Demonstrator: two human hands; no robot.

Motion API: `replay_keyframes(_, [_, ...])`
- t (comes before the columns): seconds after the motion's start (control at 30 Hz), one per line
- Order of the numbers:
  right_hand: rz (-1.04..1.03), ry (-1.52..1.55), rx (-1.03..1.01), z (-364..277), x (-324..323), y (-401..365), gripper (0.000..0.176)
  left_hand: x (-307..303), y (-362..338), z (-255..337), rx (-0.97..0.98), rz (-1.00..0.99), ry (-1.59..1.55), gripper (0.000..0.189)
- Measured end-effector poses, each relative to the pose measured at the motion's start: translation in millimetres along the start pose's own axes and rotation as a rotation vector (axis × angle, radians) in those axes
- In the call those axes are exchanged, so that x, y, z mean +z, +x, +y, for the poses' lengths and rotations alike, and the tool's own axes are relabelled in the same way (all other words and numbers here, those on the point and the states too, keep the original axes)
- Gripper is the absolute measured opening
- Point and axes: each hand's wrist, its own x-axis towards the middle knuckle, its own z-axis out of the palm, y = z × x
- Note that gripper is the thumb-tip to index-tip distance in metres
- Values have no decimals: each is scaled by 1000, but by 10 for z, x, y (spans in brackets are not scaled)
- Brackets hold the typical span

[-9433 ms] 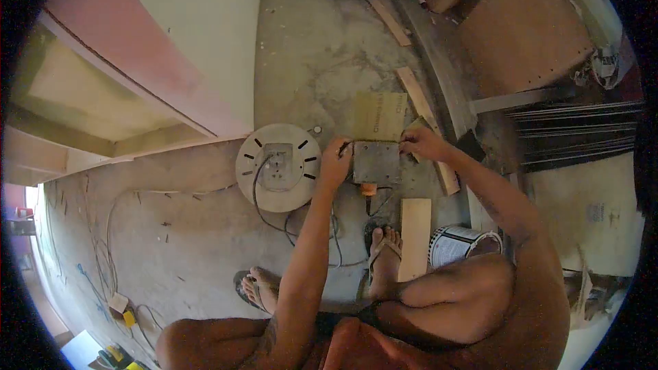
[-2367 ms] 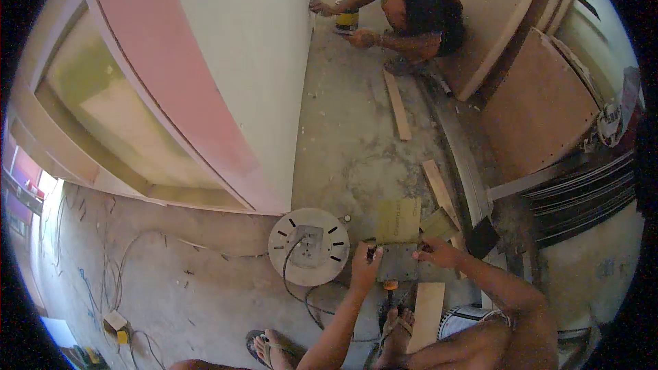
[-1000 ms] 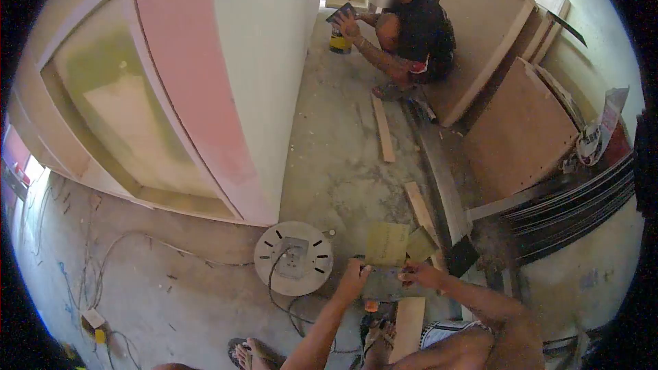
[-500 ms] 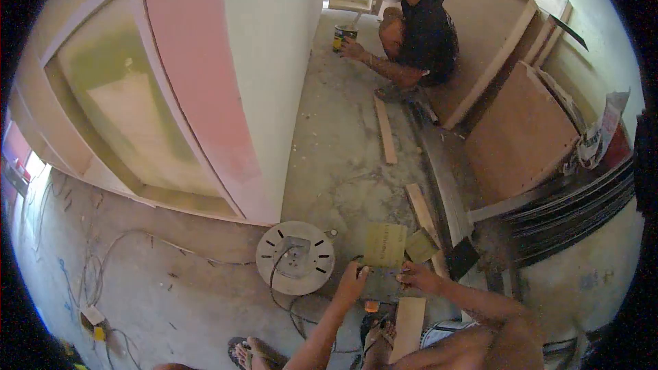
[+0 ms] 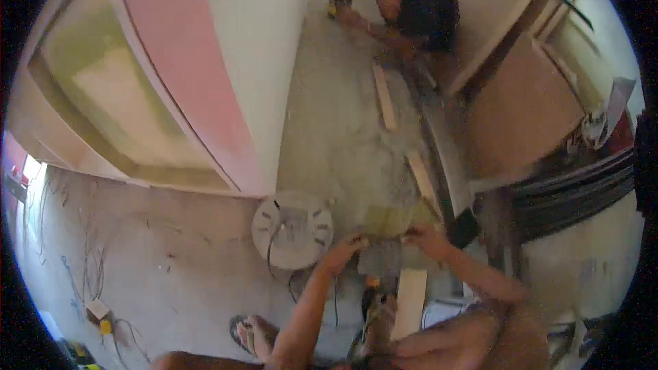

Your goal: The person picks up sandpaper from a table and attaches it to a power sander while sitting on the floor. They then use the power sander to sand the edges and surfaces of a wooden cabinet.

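My left hand [image 5: 345, 252] and right hand [image 5: 426, 240] flank the grey plate [image 5: 381, 259] at ten and two; blur hides each grip. Held loosely, it could slide onto my foot [image 5: 377, 310] at six.

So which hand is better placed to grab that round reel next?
Probably the left hand: it sits at the edge of the grey block nearest the reel, while the right hand is on the far side, away from it.
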Motion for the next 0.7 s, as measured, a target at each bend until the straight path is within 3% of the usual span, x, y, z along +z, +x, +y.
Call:
replay_keyframes(0.03, [-60,-178,-34,109,23,31,30,-56,165,-267,83,-47,-44,43])
replay_keyframes(0.07, [-59,-46,-92,-79,42,-129,29,-50,138,-212,159,-96,-94,39])
replay_keyframes(0.1, [-40,87,-144,-271,85,-268,29,-76,24,-204,63,-54,164,42])
replay_keyframes(0.17, [81,-118,-433,-126,200,-325,33,-267,66,-95,170,-124,447,47])
replay_keyframes(0.2, [67,-104,-400,-114,251,-389,33,-372,289,-450,361,-215,452,50])
replay_keyframes(0.23, [66,-78,-457,-145,268,-408,36,-412,237,-344,346,-225,441,50])
replay_keyframes(0.3, [69,-42,-512,-175,290,-462,40,-447,-22,132,379,-301,871,59])
replay_keyframes(0.37, [134,-296,-551,-226,310,-514,46,-508,-92,282,401,-374,978,69])
replay_keyframes(0.43, [125,-337,-595,-328,253,-521,47,-504,-101,373,431,-443,1088,79])
replay_keyframes(0.5, [117,-371,-635,-326,244,-508,49,-452,-116,392,588,-492,1311,92])
replay_keyframes(0.53, [124,-425,-660,-278,225,-488,49,-409,-154,385,583,-500,1314,92])
replay_keyframes(0.6, [140,-471,-676,-166,249,-487,49,-316,-278,304,754,-505,1559,94])
replay_keyframes(0.7, [119,-518,-689,-67,246,-490,51,-229,-337,207,709,-425,1440,100])
